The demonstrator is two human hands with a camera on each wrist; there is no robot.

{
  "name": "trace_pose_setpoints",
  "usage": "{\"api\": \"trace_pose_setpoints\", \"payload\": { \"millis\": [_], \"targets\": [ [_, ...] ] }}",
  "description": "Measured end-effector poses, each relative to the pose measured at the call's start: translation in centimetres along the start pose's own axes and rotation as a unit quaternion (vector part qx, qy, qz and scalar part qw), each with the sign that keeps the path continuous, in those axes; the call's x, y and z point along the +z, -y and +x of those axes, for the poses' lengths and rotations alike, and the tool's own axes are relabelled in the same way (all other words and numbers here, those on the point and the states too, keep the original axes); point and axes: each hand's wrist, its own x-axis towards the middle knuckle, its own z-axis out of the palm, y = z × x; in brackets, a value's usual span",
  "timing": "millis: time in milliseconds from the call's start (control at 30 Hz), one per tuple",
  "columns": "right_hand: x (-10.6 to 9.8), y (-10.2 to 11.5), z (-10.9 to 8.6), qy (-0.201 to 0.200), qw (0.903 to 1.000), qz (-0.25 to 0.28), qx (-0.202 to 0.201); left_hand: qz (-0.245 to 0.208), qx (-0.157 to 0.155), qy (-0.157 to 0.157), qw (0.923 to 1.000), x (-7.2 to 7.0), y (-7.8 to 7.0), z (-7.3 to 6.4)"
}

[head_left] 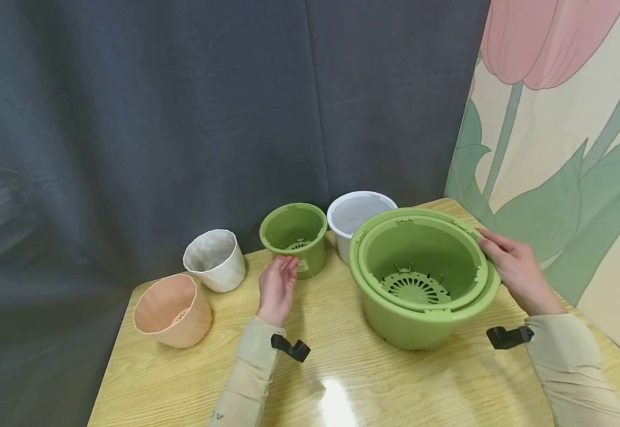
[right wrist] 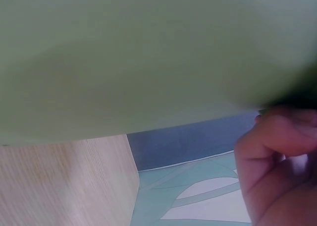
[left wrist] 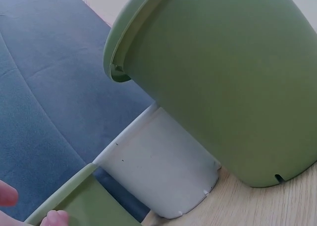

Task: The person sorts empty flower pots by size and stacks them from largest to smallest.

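- Fingers (right wrist: 267,141) of our right hand (head_left: 520,270) are clamping the large green pot (head_left: 406,329) at the right side of its rim.
- That pot is sitting toward the right of the wooden table (head_left: 181,391); we are unable to tell whether its base is touching the wood.
- Inside it, an inner green pot (head_left: 411,249) with a slotted bottom is nesting, its rim just within the larger one.
- Our left hand (head_left: 277,287) is holding nothing, its thumb and fingertips apart, in front of the labelled small green pot (head_left: 315,255); we are not seeing clearly whether it is touching.
- Just beside that pot, a round white pot (head_left: 340,237) is standing, partly hidden behind the large one.
- Farther left, we are seeing a faceted white pot (head_left: 224,276) and, nearer us, a peach pot (head_left: 194,323).
- Behind, a dark curtain (head_left: 181,118) is hanging beside a tulip mural (head_left: 555,178).
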Motion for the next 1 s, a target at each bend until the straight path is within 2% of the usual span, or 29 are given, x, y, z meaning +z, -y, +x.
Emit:
{"api": "trace_pose_setpoints", "payload": {
  "millis": [600,1000],
  "targets": [
    [0.08,0.04,-0.05,0.001,0.9998,-0.018,0.004,-0.041,-0.010,0.015,0.9990,-0.21,0.03,-0.08],
    [-0.05,0.08,-0.22,0.007,0.9999,-0.014,0.006,-0.081,-0.024,0.006,0.9964,-0.45,0.17,0.17]
  ]
}}
